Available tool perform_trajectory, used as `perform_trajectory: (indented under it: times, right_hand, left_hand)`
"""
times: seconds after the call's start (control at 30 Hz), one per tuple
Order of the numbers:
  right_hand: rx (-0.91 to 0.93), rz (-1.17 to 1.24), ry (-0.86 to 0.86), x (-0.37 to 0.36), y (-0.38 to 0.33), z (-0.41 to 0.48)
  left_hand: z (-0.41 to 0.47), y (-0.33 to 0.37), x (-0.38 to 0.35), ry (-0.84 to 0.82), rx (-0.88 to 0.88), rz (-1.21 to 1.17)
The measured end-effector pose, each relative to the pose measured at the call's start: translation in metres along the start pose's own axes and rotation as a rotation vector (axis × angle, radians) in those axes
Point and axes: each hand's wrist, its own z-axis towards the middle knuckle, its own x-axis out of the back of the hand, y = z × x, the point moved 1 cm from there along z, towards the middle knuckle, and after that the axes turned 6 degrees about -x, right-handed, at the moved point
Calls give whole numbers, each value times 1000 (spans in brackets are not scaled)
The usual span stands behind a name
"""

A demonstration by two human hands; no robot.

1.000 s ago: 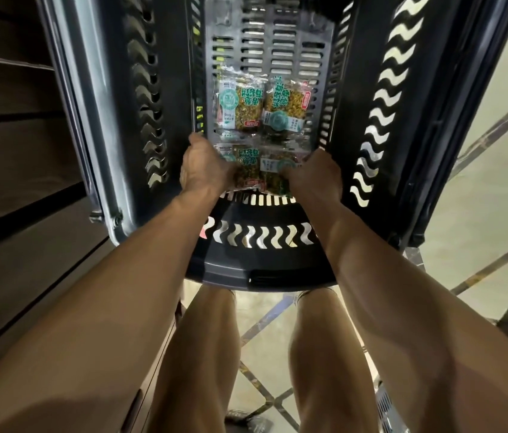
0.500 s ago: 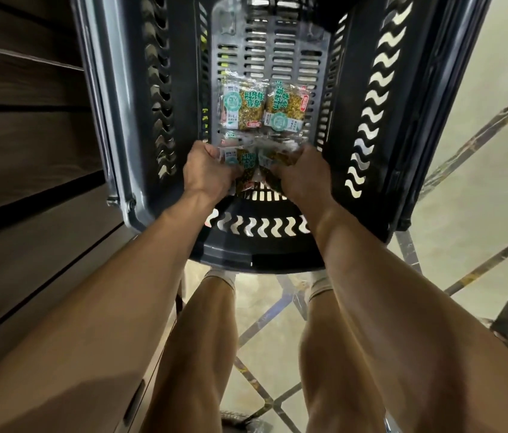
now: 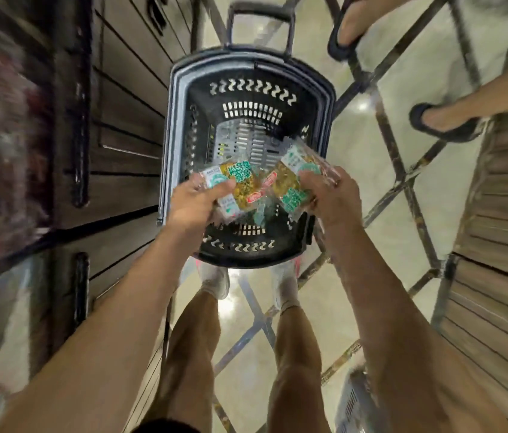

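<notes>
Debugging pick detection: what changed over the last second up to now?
The left hand and right hand rose out of the basket, each lifting snack packets off its floor. The two farther packets are gone from the floor too. Unchanged: both hands grip packets, and the basket stands on the floor.

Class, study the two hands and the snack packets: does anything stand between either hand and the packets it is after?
Nothing visible does. The left hand grips the left packets and the right hand grips the right packets, fingers directly on the wrappers. Both bunches are held over the open basket.
</notes>
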Motion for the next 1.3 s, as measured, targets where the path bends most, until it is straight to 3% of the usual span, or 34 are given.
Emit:
perform_trajectory:
  times: [0.2,0.47,0.67,1.0,1.3]
  right_hand:
    - [-18,174,-135,42,-96,-110]
    - [145,130,-261,94,-227,-240]
    - [219,146,-444,95,-292,-305]
    - [271,-139,-825,-11,-317,-413]
    - [236,-409,-1107,-130,-249,-539]
  left_hand:
    - [-122,89,-18,-12,-95,-68]
    - [-280,212,-31,-143,-286,-142]
    - [-373,256,-19,-134,-394,-231]
    - [-485,231,89,156,-602,-469]
    - [-598,131,209,519,-684,-712]
